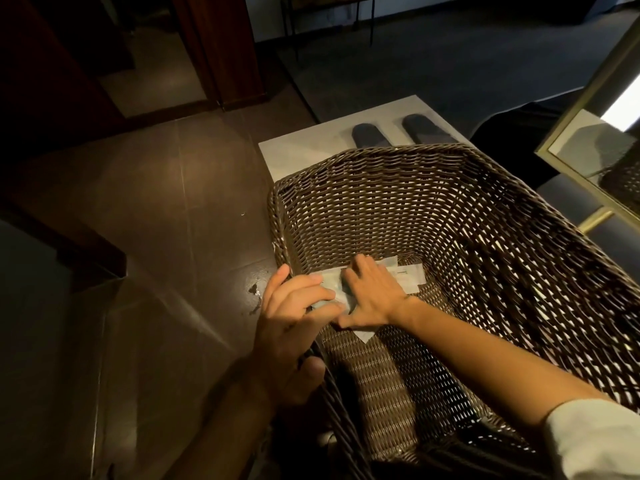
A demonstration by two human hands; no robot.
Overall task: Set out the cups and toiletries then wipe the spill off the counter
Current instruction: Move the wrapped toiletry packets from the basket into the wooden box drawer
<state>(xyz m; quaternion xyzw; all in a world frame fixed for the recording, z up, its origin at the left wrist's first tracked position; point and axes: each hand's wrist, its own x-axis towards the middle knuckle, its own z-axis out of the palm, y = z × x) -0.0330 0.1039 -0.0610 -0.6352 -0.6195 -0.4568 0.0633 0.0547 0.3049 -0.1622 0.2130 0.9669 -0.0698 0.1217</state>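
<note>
A large dark brown wicker basket fills the middle and right of the head view. Several flat pale toiletry packets lie on its woven floor by the left wall. My left hand reaches over the basket's left rim and pinches one end of the packets between thumb and fingers. My right hand, palm down with fingers spread, rests flat on top of the same packets inside the basket. No cups are visible.
The basket hangs over a white mat with two dark slippers on it. Brown floor tiles lie to the left, with a small dark spot near the basket. A gold-framed mirror stands at right.
</note>
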